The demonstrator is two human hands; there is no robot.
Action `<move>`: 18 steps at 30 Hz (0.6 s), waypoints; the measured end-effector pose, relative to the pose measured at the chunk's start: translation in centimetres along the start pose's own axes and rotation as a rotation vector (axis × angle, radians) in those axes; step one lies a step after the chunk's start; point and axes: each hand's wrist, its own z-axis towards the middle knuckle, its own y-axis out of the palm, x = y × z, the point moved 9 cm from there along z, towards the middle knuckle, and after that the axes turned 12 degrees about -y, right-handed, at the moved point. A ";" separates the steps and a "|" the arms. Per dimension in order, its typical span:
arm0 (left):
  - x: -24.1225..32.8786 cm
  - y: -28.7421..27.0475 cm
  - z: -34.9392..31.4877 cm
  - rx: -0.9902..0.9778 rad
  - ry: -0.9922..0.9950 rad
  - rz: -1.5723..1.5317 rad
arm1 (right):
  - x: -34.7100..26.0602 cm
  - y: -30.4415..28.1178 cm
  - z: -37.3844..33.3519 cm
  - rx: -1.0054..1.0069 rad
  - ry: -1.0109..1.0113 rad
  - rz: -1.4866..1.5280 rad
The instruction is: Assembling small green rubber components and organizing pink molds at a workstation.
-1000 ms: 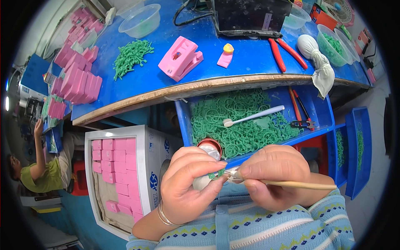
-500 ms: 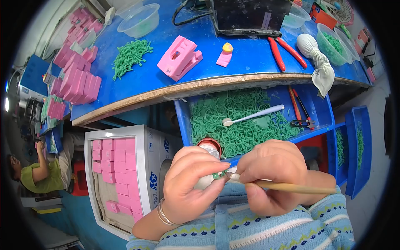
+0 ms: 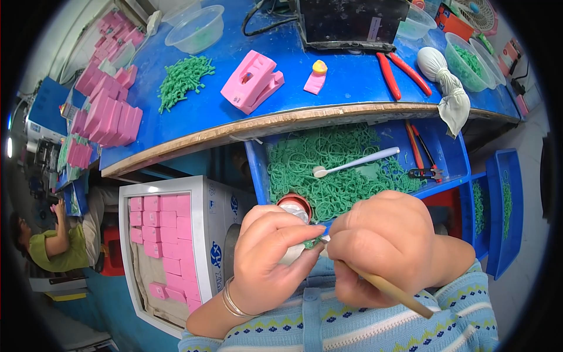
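Here, a small green waxlike piece [image 3: 310,243] is pinched by the left hand [image 3: 264,252]; a slim tan wooden-handled tool [image 3: 392,288], gripped by the right hand [image 3: 384,243], is best guided lightly

Workshop: blue workbench [image 3: 346,82], red-handled tool [image 3: 389,77], heaped green parts [image 3: 182,81].

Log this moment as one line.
left hand: pinching small green piece | right hand: gripping wooden-handled tool | brush: lying on green scraps in blue tray
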 end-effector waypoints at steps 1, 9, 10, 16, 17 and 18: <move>0.0 -0.1 0.0 0.003 -0.002 0.018 | -0.1 0.0 -0.1 0.000 -0.001 0.002; -0.4 -0.2 -0.1 -0.001 -0.036 -0.010 | 1.2 -1.1 -1.0 0.159 0.198 0.187; -0.5 -0.2 -0.1 -0.002 -0.038 -0.016 | 1.3 -0.9 -1.2 0.164 0.199 0.214; -0.5 -0.2 -0.2 -0.001 -0.024 -0.042 | 1.4 -0.6 -1.4 0.164 0.209 0.199; -0.5 -0.2 -0.2 -0.002 -0.024 -0.043 | 1.4 -0.7 -1.4 0.165 0.210 0.197; -0.5 -0.2 -0.1 -0.006 -0.022 -0.045 | 1.4 -0.7 -1.4 0.168 0.210 0.195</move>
